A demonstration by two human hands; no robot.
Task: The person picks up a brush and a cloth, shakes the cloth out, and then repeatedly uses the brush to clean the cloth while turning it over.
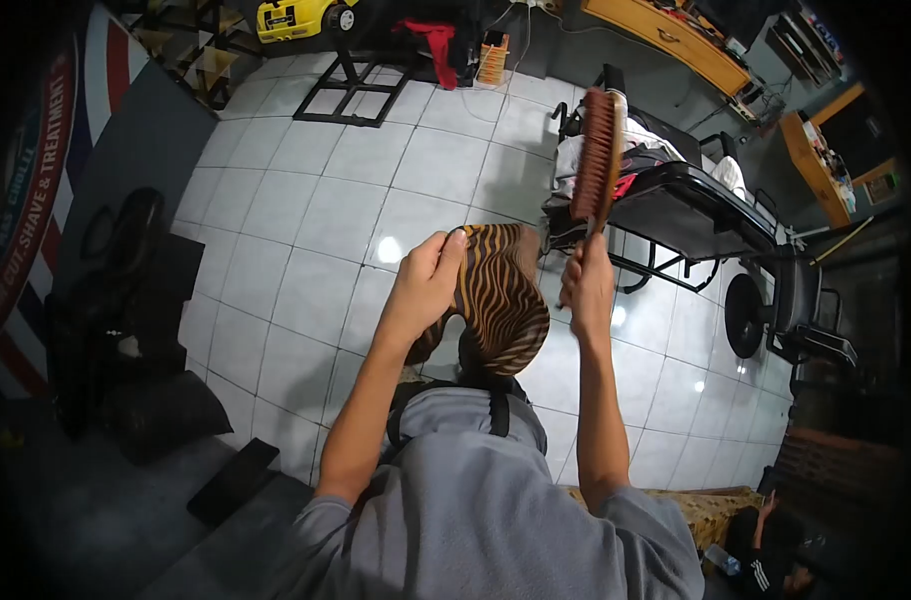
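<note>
My left hand (428, 284) pinches the upper edge of a brown and black striped cloth (501, 290), thumb on top. The cloth hangs down in folds in front of my body and curves round at its lower end. To the right, my right hand (588, 285) is wrapped round the handle of a brush (597, 160). This brush is held upright, its reddish-brown bristles facing left towards the cloth, with a gap between them. Part of the handle is hidden by my fingers.
A black chair (666, 200) with cloths on it stands at the right, near a round black base (744, 315). Wooden drawers (676, 40) line the back. A black metal frame (351, 95) stands on the tiled floor (316, 215). Another person (766, 545) is at the lower right.
</note>
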